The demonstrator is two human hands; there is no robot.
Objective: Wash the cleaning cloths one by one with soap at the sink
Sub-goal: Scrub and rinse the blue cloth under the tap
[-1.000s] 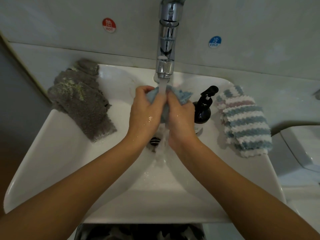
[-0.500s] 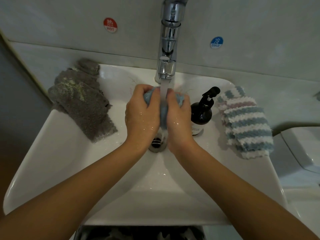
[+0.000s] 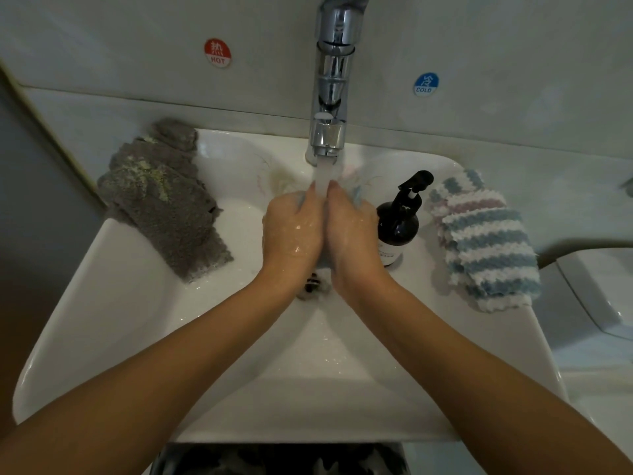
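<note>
Both hands point(image 3: 323, 231) squeezing blue cloth point(image 3: 358, 193), tap point(image 3: 330, 97) running

Above the hands: chrome faucet point(image 3: 330, 97), spout just over the fingertips, running water point(image 3: 324, 178) falling between them. Just right of the right hand point(image 3: 352, 234): dark soap pump bottle point(image 3: 397, 228), upright, nearly touching. Farther right: striped cloth point(image 3: 483, 241) on the sink point(image 3: 137, 303) rim. Left of the left hand point(image 3: 293, 231): open basin slope, then grey cloth point(image 3: 164, 204) draped over the rim. Nearer the body: bare basin between the forearms.
</note>
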